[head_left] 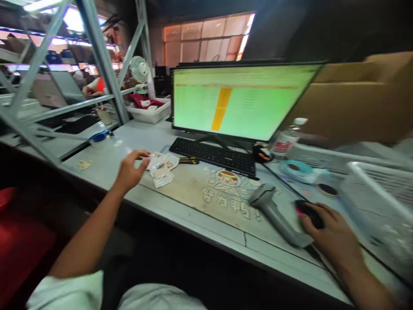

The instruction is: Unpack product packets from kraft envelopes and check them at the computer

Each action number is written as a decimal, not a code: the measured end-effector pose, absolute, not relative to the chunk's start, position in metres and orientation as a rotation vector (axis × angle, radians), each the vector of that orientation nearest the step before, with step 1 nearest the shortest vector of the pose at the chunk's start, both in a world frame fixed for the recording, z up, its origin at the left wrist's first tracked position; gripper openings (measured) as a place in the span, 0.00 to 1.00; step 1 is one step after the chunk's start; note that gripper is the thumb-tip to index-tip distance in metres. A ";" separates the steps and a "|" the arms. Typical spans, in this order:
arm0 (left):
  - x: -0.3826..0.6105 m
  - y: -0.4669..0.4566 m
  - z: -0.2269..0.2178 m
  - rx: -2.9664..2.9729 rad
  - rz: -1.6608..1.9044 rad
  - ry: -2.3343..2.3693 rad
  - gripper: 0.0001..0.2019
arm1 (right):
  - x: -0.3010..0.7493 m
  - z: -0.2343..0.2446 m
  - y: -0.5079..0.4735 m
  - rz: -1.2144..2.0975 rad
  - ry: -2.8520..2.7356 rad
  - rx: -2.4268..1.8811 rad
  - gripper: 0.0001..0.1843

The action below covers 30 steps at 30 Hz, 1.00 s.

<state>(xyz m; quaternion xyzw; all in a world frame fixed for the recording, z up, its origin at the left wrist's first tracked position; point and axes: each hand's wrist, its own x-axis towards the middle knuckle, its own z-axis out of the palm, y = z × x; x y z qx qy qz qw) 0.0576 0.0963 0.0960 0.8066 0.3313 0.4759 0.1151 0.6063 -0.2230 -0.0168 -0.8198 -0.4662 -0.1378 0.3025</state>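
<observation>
My right hand [329,230] lies curled over a black computer mouse [308,212] on the desk at the right. A grey handheld barcode scanner [274,211] rests on its side just left of that hand. My left hand [130,170] is raised over the desk at the left, fingers bent, its fingertips at a clear plastic packet [156,162]. More small packets [163,176] lie just past it. A black keyboard [214,156] and a monitor [238,101] showing a green spreadsheet stand behind.
A printed desk mat [206,189] covers the desk's middle. A plastic bottle [285,140], tape rolls [297,168] and white wire baskets [377,181] crowd the right. A cardboard box [355,99] sits behind. Metal shelving [97,56] and a person are at the left.
</observation>
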 end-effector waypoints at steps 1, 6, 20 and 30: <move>0.055 0.098 0.088 2.374 1.297 1.044 0.10 | 0.609 -0.018 -0.222 -0.393 -1.208 -2.206 0.28; 0.070 0.127 0.056 2.474 0.772 1.317 0.13 | 0.625 -0.028 -0.219 -0.293 -1.076 -2.410 0.32; 0.089 0.181 0.054 2.298 0.436 1.731 0.28 | 0.629 -0.036 -0.219 -0.336 -1.081 -2.374 0.33; 0.163 0.016 0.049 2.884 0.964 0.787 0.13 | 0.590 -0.007 -0.218 -0.358 -1.081 -2.387 0.32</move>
